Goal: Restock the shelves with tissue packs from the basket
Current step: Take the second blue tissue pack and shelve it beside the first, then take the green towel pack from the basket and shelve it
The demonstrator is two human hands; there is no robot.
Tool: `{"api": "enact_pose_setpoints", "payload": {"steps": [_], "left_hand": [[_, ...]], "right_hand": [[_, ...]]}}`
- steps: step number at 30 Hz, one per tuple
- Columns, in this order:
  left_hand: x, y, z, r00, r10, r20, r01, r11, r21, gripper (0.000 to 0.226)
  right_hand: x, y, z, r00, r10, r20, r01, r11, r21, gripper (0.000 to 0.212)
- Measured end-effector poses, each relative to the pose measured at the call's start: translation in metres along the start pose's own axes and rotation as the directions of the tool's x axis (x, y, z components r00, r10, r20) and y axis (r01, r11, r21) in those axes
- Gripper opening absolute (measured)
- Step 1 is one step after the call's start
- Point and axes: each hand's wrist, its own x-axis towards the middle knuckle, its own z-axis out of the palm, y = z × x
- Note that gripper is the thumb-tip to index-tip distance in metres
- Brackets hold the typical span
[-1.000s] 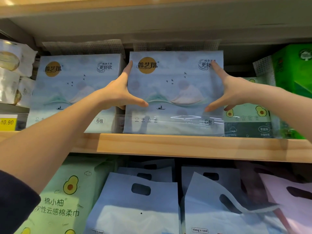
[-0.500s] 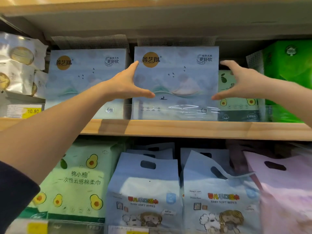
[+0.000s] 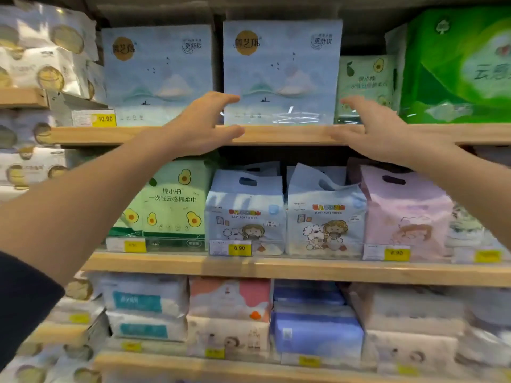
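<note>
A pale blue tissue pack (image 3: 282,73) with a gold round logo stands upright on the upper wooden shelf (image 3: 276,134), beside a matching pack (image 3: 157,76) on its left. My left hand (image 3: 199,125) hovers in front of the shelf edge at the pack's lower left corner, fingers relaxed and empty. Off the pack's lower right corner, my right hand (image 3: 381,131) is spread and holds nothing. Neither hand touches the pack. No basket is in view.
A green avocado pack (image 3: 365,84) and a bright green pack (image 3: 459,64) stand right of the blue ones. White packs (image 3: 41,45) fill the left. The middle shelf (image 3: 276,266) holds avocado, blue and pink wipes bags; lower shelves hold more packs with yellow price tags.
Both hands have let go of the blue pack and drawn back and down from its sides. The camera has tilted down, bringing the lower shelves into view.
</note>
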Motion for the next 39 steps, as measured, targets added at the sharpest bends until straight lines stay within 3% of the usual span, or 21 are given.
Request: {"api": "enact_pose_setpoints", "payload": {"steps": [4, 9, 13, 24, 28, 39], "left_hand": [[-0.067, 0.015, 0.0, 0.997, -0.051, 0.062, 0.049, 0.998, 0.034, 0.062], [-0.157, 0.041, 0.017, 0.973, -0.132, 0.191, 0.123, 0.991, 0.056, 0.059], [-0.226, 0.067, 0.034, 0.935, -0.159, 0.316, 0.154, 0.987, 0.042, 0.057], [-0.396, 0.089, 0.078, 0.754, -0.239, 0.612, 0.296, 0.955, 0.008, 0.059], [-0.457, 0.08, 0.099, 0.636, -0.219, 0.74, 0.323, 0.947, 0.003, 0.062], [-0.556, 0.021, 0.108, 0.513, -0.102, 0.852, 0.295, 0.953, -0.063, 0.065]], "right_hand": [[-0.064, -0.018, 0.013, 0.999, -0.037, 0.037, 0.033, 0.994, 0.106, 0.061], [-0.16, -0.035, 0.042, 0.978, 0.008, 0.207, -0.059, 0.969, 0.241, 0.057], [-0.239, -0.042, 0.062, 0.949, -0.035, 0.312, -0.042, 0.971, 0.237, 0.055], [-0.396, -0.09, 0.093, 0.814, 0.071, 0.576, -0.225, 0.954, 0.2, 0.061], [-0.438, -0.124, 0.116, 0.739, 0.083, 0.668, -0.274, 0.944, 0.186, 0.062], [-0.508, -0.211, 0.172, 0.584, 0.137, 0.8, -0.366, 0.924, 0.109, 0.065]]}}
